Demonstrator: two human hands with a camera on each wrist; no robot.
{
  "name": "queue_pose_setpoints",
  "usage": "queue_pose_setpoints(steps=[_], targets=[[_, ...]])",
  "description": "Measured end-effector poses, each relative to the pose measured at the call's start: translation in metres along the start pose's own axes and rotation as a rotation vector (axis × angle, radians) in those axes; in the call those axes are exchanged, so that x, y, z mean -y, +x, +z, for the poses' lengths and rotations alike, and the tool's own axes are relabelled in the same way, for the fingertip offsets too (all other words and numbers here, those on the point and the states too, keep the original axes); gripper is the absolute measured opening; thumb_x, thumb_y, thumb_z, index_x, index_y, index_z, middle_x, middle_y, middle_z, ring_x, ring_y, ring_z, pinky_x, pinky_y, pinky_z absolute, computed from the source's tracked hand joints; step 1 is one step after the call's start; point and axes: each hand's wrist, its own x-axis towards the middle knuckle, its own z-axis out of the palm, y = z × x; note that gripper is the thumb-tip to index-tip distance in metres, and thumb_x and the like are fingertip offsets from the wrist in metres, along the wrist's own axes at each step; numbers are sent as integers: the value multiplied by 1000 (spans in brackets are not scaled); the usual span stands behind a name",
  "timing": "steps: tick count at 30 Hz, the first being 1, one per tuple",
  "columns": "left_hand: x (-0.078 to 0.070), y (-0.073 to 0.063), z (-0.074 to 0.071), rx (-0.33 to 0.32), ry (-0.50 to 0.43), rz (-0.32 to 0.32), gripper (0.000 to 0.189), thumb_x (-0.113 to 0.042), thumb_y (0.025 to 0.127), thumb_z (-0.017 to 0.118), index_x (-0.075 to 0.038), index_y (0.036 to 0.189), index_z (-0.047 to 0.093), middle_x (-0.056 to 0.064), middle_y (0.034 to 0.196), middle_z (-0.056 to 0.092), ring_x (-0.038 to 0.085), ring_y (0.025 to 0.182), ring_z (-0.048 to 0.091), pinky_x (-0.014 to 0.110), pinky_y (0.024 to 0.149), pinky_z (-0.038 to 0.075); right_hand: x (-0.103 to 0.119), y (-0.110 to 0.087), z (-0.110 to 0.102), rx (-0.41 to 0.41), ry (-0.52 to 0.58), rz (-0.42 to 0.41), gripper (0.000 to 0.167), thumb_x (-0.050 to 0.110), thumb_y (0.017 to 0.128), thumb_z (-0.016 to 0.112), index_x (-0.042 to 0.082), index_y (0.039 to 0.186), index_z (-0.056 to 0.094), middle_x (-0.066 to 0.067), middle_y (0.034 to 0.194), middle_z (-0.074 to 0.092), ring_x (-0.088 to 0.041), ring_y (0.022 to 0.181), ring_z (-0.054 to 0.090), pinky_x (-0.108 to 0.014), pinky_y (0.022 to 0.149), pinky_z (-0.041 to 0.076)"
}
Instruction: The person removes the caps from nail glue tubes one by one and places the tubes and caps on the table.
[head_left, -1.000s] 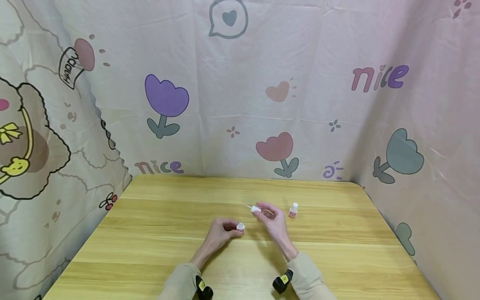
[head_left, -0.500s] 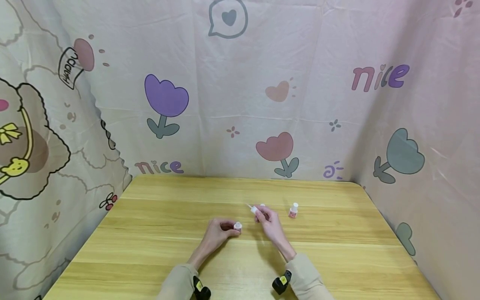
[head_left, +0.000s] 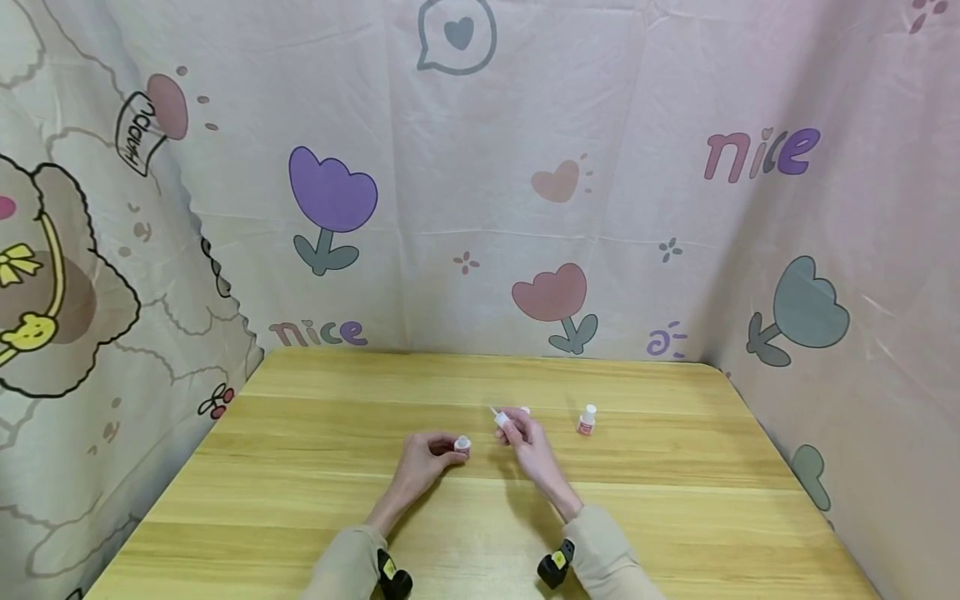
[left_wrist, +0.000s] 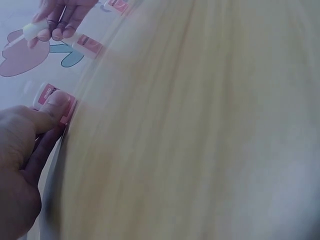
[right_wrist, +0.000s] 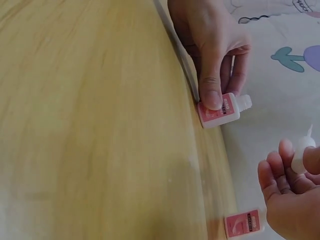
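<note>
My left hand [head_left: 420, 468] grips a small white bottle with a pink label [right_wrist: 218, 116], thumb across its front. The bottle stands upright on the table, its bare neck uncovered. In my right hand [head_left: 528, 442], thumb and fingers pinch a white brush cap [head_left: 502, 420]; its thin brush points up and to the left. Partly hidden behind that hand is a second pink-labelled bottle [left_wrist: 88, 46]. A third such bottle [head_left: 587, 421] stands capped to the right of the right hand.
The wooden table [head_left: 300, 500] reaches back to a printed cloth [head_left: 450, 200] hanging behind it. More cloth hangs along the left and right sides. A black wrist camera [head_left: 393, 575] sits at the left sleeve, another wrist camera [head_left: 556, 565] at the right.
Both hands have shifted left, the left one with its bottle, the right one with the brush cap. The white top of the second bottle now shows behind the right hand.
</note>
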Motion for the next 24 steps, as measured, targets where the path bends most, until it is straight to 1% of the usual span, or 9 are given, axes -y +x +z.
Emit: queue_pose_setpoints(steps=[3,7,11,14,16,19,22,24], targets=[[0,1,-3,-18,1,-14,18,-3,78,83,-2,94,78,14,90,79,16,81,76,17,73,58,0,2,3,13,-7,0,33,-2,103,45,-15,132,53,-37,100,60,-11,81,59,-24,79,57],[1,2,-6,-46,13,-32,17,-3,78,83,-3,94,78,13,89,79,16,81,75,17,73,57,-2,4,7,21,16,18,32,-2,103,45,-17,131,53,-38,101,59,-11,82,59,-24,79,57],[2,3,-9,-67,32,-50,17,-4,78,84,-4,94,79,11,90,79,14,81,74,17,73,57,-6,5,9,51,29,36,31,-1,103,47,-18,129,51,-38,104,60,-13,86,61,-31,83,59],[3,4,-11,-86,58,-49,18,-6,78,84,-5,95,79,11,91,79,14,81,74,17,73,57,-9,5,11,80,18,43,30,-1,103,48,-18,127,51,-37,105,62,-16,88,63,-36,87,60],[3,5,-12,-98,69,-45,18,-7,78,84,-5,95,79,11,91,79,15,82,74,17,73,57,-10,4,11,95,17,44,30,-1,102,49,-17,127,50,-36,107,63,-20,91,66,-39,89,60],[3,5,-14,-113,89,-40,18,-8,79,84,-4,96,79,11,91,79,17,83,74,18,73,57,-13,5,13,112,18,56,30,-1,101,51,-15,128,50,-35,112,64,-31,99,68,-42,93,59],[4,6,-16,-120,107,-42,18,-10,79,84,-5,96,79,10,92,79,18,84,74,18,73,57,-17,8,14,135,17,49,33,-2,101,52,-15,130,48,-36,115,64,-42,105,67,-43,95,58],[4,7,-17,-125,118,-42,18,-11,79,85,-6,96,79,9,92,79,18,85,74,19,74,57,-19,10,15,153,7,45,35,-2,101,52,-16,132,48,-37,115,64,-46,107,66,-44,96,58]])
